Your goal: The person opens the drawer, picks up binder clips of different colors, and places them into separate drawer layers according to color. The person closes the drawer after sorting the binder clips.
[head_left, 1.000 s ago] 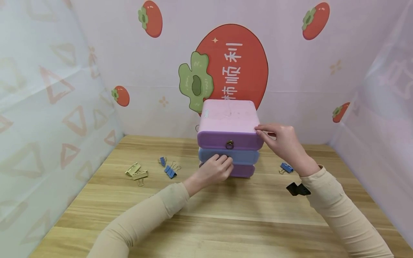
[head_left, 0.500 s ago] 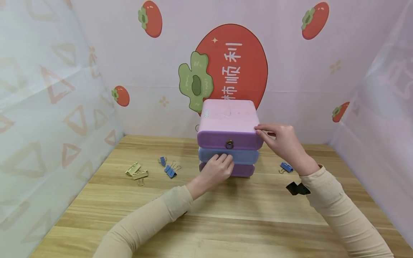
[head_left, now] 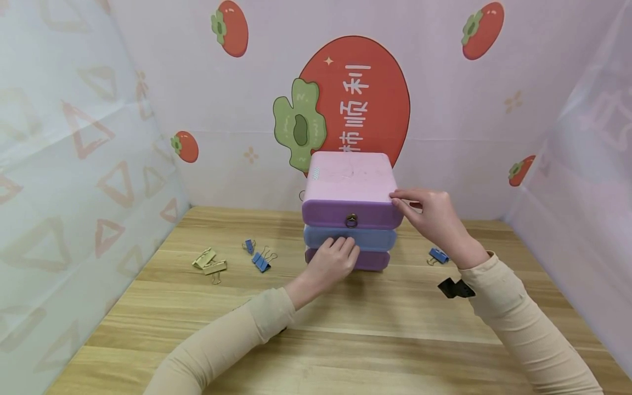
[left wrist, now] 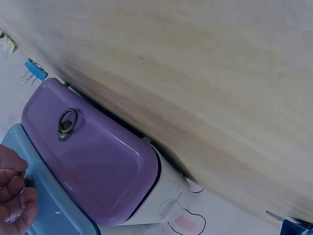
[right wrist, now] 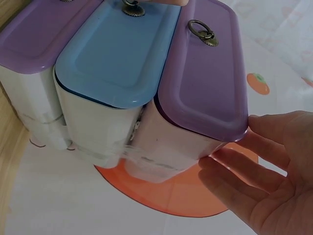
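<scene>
In the middle of the table stands a stack of three small drawers [head_left: 353, 178], with a pink top and purple, blue and purple fronts. My left hand [head_left: 329, 262] is at the blue middle drawer front [head_left: 377, 239]. Its fingertips curl and pinch the small metal ring pull [left wrist: 28, 180], mostly hidden by them. Ring pulls on the upper purple front [head_left: 326, 214] and lower purple front [left wrist: 105, 161] hang free. My right hand [head_left: 432, 216] touches the stack's upper right corner, its fingers [right wrist: 249, 169] fairly straight against the side. All three drawers look pushed in.
Two pale yellow binder clips [head_left: 214, 267] and two blue binder clips [head_left: 261, 261] lie left of the stack. Another blue binder clip [head_left: 438, 256] lies to its right. A printed cloth wall [head_left: 444, 109] rises close behind the stack.
My left wrist and forearm have shifted slightly right and up, with the fingers still at the blue drawer's pull. The right hand and the stack look unmoved.
</scene>
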### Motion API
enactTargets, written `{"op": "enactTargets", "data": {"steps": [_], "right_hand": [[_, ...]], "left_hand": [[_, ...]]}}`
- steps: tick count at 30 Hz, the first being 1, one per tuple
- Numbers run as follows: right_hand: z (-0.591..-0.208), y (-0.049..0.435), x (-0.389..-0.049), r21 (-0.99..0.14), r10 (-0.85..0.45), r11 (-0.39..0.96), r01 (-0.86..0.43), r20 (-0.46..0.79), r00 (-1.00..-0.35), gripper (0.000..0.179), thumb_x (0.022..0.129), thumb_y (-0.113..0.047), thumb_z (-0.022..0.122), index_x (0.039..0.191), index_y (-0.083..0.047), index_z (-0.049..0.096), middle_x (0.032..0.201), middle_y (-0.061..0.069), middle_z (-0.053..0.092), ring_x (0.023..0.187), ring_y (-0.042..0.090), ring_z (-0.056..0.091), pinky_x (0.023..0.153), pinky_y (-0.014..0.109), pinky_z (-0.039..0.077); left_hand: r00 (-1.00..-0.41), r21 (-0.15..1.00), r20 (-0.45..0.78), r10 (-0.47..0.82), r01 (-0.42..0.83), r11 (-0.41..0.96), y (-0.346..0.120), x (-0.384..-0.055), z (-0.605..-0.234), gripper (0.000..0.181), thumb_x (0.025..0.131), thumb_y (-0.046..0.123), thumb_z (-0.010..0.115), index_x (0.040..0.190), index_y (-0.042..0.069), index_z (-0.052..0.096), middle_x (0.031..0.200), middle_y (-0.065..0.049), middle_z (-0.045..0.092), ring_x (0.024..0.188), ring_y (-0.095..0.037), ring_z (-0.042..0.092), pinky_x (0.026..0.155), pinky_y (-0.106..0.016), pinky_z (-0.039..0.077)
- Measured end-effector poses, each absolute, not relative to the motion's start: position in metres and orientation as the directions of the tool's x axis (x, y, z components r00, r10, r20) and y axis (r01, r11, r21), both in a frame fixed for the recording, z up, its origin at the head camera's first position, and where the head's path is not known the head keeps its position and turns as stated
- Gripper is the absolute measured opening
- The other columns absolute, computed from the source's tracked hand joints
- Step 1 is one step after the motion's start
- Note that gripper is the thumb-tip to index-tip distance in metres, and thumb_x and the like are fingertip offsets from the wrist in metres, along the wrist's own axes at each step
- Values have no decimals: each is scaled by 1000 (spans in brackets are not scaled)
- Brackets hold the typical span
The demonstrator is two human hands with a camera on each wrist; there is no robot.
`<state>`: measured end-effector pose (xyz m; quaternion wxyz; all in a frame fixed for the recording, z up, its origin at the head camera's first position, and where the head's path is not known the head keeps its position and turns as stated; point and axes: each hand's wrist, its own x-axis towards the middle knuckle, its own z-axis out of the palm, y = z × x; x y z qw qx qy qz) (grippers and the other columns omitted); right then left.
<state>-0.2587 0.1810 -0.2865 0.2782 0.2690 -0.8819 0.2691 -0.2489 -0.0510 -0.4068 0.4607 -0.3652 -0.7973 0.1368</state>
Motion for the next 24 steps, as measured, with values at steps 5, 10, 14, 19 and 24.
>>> {"op": "enactTargets", "data": {"steps": [5,10,14,19,24], "right_hand": [[-286,181,-259,-326,-326,709,-625,635,-701,21,89,-21,67,104,-8,74,105,10,72,95,26,70,77,40,58],[-286,181,-259,-334,-324,706,-624,632,-704,21,89,-21,67,104,-8,74,105,10,72,96,26,69,78,40,58],[-286,181,-259,-333,-325,708,-623,630,-705,21,89,-21,67,105,-8,74,105,10,72,96,26,69,77,40,58],[-286,182,-259,-329,-323,711,-622,633,-704,21,89,-20,67,105,-8,74,105,11,72,97,27,69,76,40,58],[-286,182,-259,-327,-325,712,-621,631,-705,21,89,-20,67,105,-8,74,105,11,72,97,27,69,76,40,58]], "left_hand": [[-292,-560,642,709,453,694,-51,-248,-406,37,100,8,28,87,11,63,89,-2,61,71,-14,59,54,-25,43],[-292,-577,623,726,455,678,-52,-243,-404,34,100,8,31,89,12,63,90,-2,62,73,-14,59,56,-24,44],[-262,-599,621,739,449,663,-52,-238,-404,32,99,7,32,87,12,61,89,-2,61,72,-14,58,55,-24,42],[-239,-604,627,742,453,656,-53,-235,-404,34,99,7,30,85,12,61,88,-2,61,71,-14,58,54,-24,40],[-206,-611,627,751,468,639,-54,-230,-404,39,99,5,26,83,12,60,85,-2,60,68,-15,56,53,-25,38]]}}
